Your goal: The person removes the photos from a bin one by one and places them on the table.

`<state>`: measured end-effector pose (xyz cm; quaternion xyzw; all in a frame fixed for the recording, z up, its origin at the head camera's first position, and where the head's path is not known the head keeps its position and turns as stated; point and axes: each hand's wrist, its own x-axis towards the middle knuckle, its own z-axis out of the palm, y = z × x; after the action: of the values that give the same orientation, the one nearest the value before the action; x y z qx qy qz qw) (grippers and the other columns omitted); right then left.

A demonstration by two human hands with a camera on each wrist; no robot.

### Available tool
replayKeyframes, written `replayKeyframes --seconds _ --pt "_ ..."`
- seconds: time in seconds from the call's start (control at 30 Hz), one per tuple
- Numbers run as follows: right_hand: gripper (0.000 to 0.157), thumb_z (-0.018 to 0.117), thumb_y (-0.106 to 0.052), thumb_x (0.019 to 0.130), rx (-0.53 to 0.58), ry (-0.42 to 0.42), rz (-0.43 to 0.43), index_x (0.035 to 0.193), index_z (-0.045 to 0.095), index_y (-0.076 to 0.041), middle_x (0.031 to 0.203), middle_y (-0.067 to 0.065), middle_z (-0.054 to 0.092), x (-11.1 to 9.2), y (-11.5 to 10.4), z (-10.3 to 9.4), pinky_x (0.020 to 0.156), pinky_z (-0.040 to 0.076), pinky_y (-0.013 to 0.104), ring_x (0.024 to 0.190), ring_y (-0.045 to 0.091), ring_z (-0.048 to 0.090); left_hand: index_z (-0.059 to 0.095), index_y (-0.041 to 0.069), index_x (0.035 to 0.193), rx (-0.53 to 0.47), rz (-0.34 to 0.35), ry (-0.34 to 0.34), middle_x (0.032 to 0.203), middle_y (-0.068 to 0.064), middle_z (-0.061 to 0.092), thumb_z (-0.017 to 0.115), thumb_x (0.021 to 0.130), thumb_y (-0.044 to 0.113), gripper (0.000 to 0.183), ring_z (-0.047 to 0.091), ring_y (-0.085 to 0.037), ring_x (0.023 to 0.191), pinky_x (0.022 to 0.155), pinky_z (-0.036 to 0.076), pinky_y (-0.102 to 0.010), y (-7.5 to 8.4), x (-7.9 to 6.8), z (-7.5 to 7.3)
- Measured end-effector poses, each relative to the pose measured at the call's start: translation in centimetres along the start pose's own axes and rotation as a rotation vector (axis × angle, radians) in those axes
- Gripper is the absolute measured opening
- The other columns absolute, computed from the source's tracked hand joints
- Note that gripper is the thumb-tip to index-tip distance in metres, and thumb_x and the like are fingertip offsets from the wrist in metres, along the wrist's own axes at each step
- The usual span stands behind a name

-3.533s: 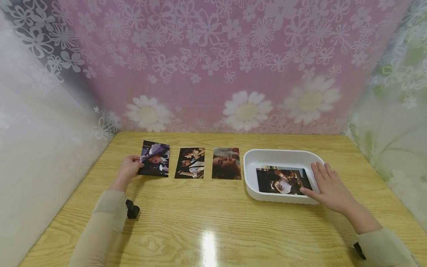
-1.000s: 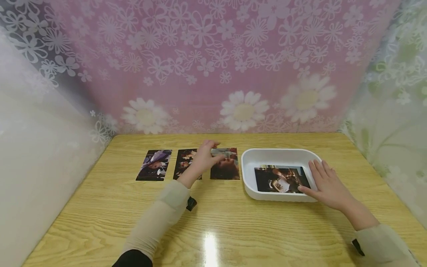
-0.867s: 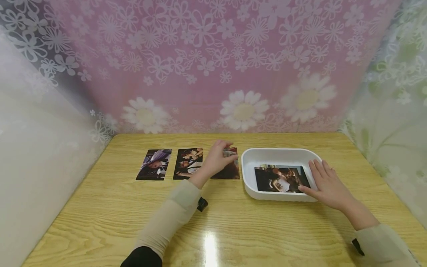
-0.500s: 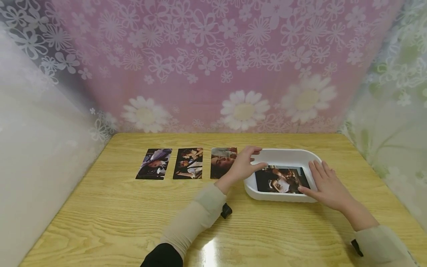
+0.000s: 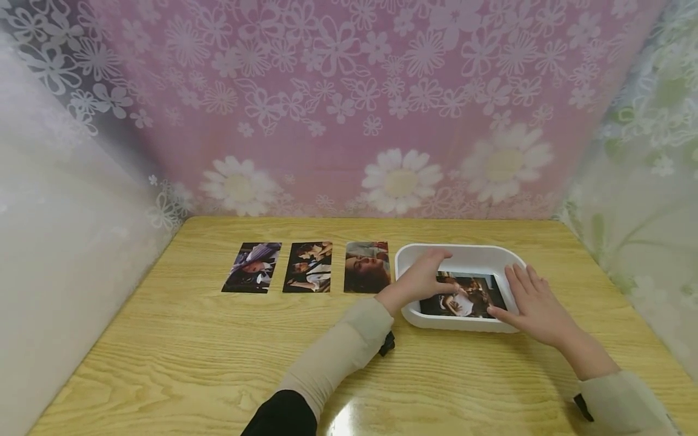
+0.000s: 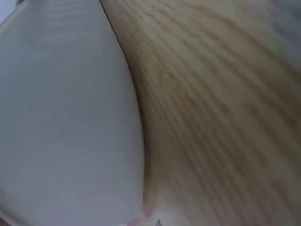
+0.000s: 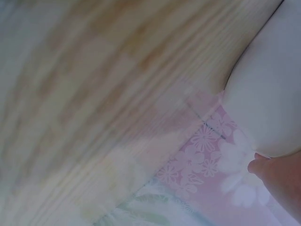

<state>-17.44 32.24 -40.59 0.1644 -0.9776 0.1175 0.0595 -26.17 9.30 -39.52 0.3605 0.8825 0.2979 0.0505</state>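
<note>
A pink floral backdrop [image 5: 338, 109] rises behind a wood-grain bench [image 5: 207, 363], which carries everything flat at the person's easy reach. At its right stands a shallow white tray [image 5: 460, 323], just beside a row of prints; its raised wall presumably keeps what lies inside from sliding about.

The right hand [image 5: 540, 312] rests over the tray's right end, fingers straight and laid over the rim, thumb set apart at the front inner edge. It seems placed there to steady the tray. The left hand [image 5: 418, 280] reaches across the tray's left side, thumb and fingers apart, arched over the contents. That spread suits a pinch, though nothing appears to be held; whether the thumb touches the print below cannot be told.

That print, a dark glossy photo [image 5: 466, 303], lies inside the tray with its long side along the tray's length, likely because it fits flat that way. Whether others lie under it is unclear.

On the bench to the left, three more lie apart from one another, perhaps so each shows uncovered: the left photo [image 5: 252, 267], the middle photo [image 5: 308, 267] and the right photo [image 5: 368, 267], which is nearest the tray.
</note>
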Motion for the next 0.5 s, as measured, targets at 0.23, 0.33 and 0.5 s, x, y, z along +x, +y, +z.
replayKeyframes --seconds 0.23,0.33,0.5 --pt "0.091 0.054 -0.045 0.084 -0.012 0.011 -0.011 0.137 0.007 0.011 0.137 0.036 0.009 -0.1 0.0 0.1 0.096 0.0 0.06 0.128 0.039 -0.013 0.025 0.01 0.139 0.188 -0.023 -0.144 0.14 -0.004 0.026 0.066 0.074 0.045 0.085 0.024 -0.013 0.127 0.098 0.026 -0.023 0.1 0.3 0.7" --pt "0.091 0.053 -0.046 0.084 -0.01 0.0 -0.011 0.137 0.006 0.011 0.137 0.035 0.007 -0.1 0.0 0.0 0.096 -0.001 0.059 0.127 0.037 -0.015 0.018 0.013 0.142 0.279 -0.067 -0.232 0.144 -0.002 0.018 0.065 0.071 0.051 0.093 0.017 -0.013 0.13 0.1 0.025 -0.032 0.2 0.3 1.0" --pt "0.091 0.053 -0.046 0.084 -0.003 -0.009 -0.006 0.137 0.006 0.01 0.138 0.034 0.007 0.0 -0.1 -0.1 0.096 0.0 0.06 0.127 0.036 -0.016 0.012 0.018 0.143 0.392 -0.139 -0.331 0.147 -0.001 0.008 0.062 0.072 0.054 0.094 0.007 -0.013 0.132 0.1 0.021 -0.046 0.2 0.3 1.6"
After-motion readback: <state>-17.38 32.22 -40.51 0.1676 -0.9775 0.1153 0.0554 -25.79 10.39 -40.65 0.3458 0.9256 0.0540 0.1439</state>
